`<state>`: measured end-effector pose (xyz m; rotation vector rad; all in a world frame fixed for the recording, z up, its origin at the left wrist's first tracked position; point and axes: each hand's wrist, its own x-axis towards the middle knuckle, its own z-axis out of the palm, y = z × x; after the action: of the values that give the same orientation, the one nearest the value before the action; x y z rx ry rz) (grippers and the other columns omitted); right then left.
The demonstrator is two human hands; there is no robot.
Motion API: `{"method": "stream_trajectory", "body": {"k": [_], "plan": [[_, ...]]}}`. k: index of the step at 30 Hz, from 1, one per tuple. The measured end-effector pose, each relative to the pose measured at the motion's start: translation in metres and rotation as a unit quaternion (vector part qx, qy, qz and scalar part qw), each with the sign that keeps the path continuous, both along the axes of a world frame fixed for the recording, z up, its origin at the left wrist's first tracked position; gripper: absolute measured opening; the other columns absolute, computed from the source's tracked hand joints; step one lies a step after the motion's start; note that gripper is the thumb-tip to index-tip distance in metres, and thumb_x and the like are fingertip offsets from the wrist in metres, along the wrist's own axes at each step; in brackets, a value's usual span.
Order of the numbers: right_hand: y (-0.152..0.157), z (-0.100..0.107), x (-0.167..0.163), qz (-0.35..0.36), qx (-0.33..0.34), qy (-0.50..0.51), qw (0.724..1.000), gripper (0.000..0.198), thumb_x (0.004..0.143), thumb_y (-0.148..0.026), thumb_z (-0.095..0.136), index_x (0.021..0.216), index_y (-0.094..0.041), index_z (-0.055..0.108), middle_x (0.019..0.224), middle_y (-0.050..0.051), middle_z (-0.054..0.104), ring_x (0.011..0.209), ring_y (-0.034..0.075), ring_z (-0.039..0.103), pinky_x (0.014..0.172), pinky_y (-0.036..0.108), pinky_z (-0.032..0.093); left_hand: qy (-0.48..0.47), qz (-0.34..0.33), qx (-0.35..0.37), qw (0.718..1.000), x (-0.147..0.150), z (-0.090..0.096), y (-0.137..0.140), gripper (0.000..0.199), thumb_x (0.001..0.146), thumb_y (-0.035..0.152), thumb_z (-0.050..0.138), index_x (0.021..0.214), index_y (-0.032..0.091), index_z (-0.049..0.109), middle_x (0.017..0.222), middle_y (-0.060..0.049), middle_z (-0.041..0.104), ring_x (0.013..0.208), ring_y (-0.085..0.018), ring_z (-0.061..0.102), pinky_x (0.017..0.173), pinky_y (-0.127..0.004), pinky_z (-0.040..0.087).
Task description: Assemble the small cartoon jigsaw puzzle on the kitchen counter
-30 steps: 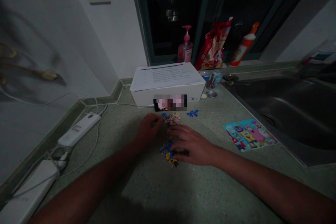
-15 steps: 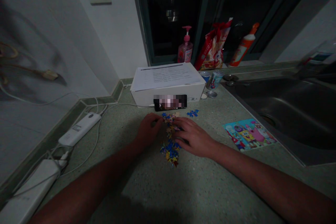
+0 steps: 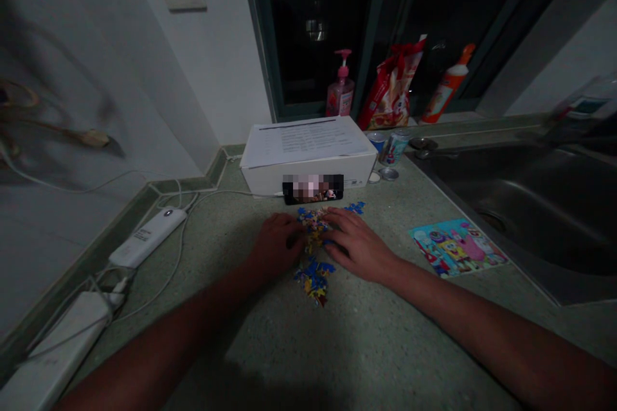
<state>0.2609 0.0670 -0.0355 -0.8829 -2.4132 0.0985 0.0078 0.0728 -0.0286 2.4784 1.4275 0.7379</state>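
Small jigsaw puzzle pieces (image 3: 315,273) in blue, yellow and red lie heaped on the speckled green counter. Further back is a second cluster of pink, yellow and blue jigsaw pieces (image 3: 314,218), between my two hands. My left hand (image 3: 277,244) rests at the cluster's left edge, fingers bent, with a gap between them and the thumb. On the other side my right hand (image 3: 359,247) has its fingers spread, their tips touching the pieces. A few blue pieces (image 3: 357,207) show behind the right hand. A colourful cartoon picture sheet (image 3: 457,247) lies flat to the right.
A phone (image 3: 313,196), its screen partly blurred, leans on a white box (image 3: 308,170). Cans (image 3: 396,146) stand beside the box. To the right is a steel sink (image 3: 544,199). A power bank (image 3: 148,237) and a power strip (image 3: 62,340) with cables lie left.
My left hand has moved slightly right and nearer to me along the cluster. My right hand has shifted a little back, partly covering the blue pieces behind it.
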Motion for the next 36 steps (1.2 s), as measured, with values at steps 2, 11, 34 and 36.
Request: {"method": "stream_trajectory", "body": {"k": [2, 11, 34, 36], "plan": [[0.0002, -0.0004, 0.0002, -0.002, 0.000, 0.003, 1.000, 0.020, 0.099, -0.024, 0.064, 0.115, -0.019, 0.074, 0.142, 0.017, 0.065, 0.143, 0.037, 0.052, 0.116, 0.063, 0.048, 0.007, -0.004, -0.004, 1.000, 0.0004, -0.0005, -0.0002, 0.018, 0.092, 0.025, 0.073, 0.109, 0.023, 0.079, 0.105, -0.008, 0.071, 0.103, -0.028, 0.064, 0.099, -0.048, 0.052], [-0.0001, -0.0013, 0.0002, -0.002, -0.012, 0.010, 1.000, 0.019, 0.099, -0.023, 0.063, 0.114, -0.019, 0.074, 0.143, 0.017, 0.064, 0.144, 0.036, 0.051, 0.116, 0.064, 0.046, 0.019, -0.010, -0.008, 1.000, 0.0017, -0.0043, 0.0009, 0.016, 0.092, 0.025, 0.072, 0.107, 0.022, 0.078, 0.107, -0.008, 0.070, 0.105, -0.028, 0.063, 0.100, -0.048, 0.051], [0.0018, -0.0024, -0.0024, -0.009, 0.005, 0.041, 0.999, 0.017, 0.097, -0.018, 0.063, 0.111, -0.019, 0.074, 0.138, 0.016, 0.068, 0.141, 0.036, 0.054, 0.113, 0.064, 0.049, -0.068, -0.029, -0.019, 0.997, -0.0009, -0.0017, 0.0065, 0.008, 0.085, 0.016, 0.076, 0.089, 0.021, 0.072, 0.092, -0.004, 0.072, 0.093, -0.024, 0.066, 0.088, -0.040, 0.052], [0.0016, -0.0030, -0.0043, -0.011, 0.001, 0.051, 0.999, 0.019, 0.097, -0.019, 0.064, 0.114, -0.020, 0.073, 0.139, 0.015, 0.067, 0.140, 0.036, 0.055, 0.113, 0.065, 0.049, -0.068, -0.044, 0.018, 0.997, 0.0012, -0.0005, 0.0028, 0.008, 0.087, 0.016, 0.075, 0.092, 0.022, 0.072, 0.096, -0.005, 0.073, 0.095, -0.024, 0.066, 0.092, -0.041, 0.052]]}}
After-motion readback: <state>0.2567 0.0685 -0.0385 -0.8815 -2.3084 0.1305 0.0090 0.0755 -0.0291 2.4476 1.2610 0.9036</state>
